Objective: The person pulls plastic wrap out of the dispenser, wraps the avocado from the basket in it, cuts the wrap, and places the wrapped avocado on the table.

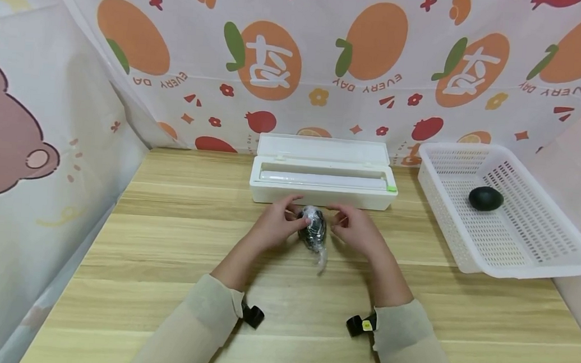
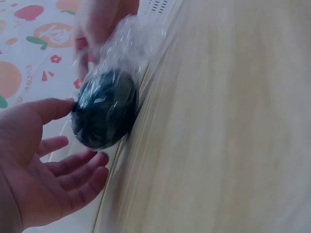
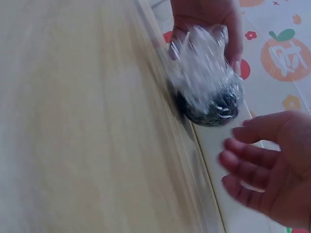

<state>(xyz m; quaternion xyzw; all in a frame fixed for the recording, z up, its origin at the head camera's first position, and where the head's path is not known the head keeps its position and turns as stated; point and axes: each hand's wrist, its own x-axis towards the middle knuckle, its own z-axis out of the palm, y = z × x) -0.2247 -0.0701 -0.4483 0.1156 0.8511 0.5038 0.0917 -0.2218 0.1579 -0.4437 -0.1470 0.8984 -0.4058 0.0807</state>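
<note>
A dark egg-shaped fruit, like an avocado, is wrapped in clear cling film (image 1: 313,231), whose loose twisted tail (image 1: 321,261) points toward the person. It lies in front of the white box. My left hand (image 1: 278,223) is at its left side, the thumb tip right at the film and the other fingers loosely bent around the far side. In the left wrist view those fingers (image 2: 77,182) spread beside the wrapped fruit (image 2: 104,109). To its right, my right hand (image 1: 358,229) is held apart from it, fingers loosely bent with nothing in them, as the right wrist view shows.
Behind the hands stands a white cling-film dispenser (image 1: 322,198), lid raised, with a film roll (image 1: 323,180) inside. A white plastic basket (image 1: 468,244) at the right holds another dark oval fruit (image 1: 485,198). All stand on a wood-grain table (image 1: 172,285) before a printed cloth backdrop.
</note>
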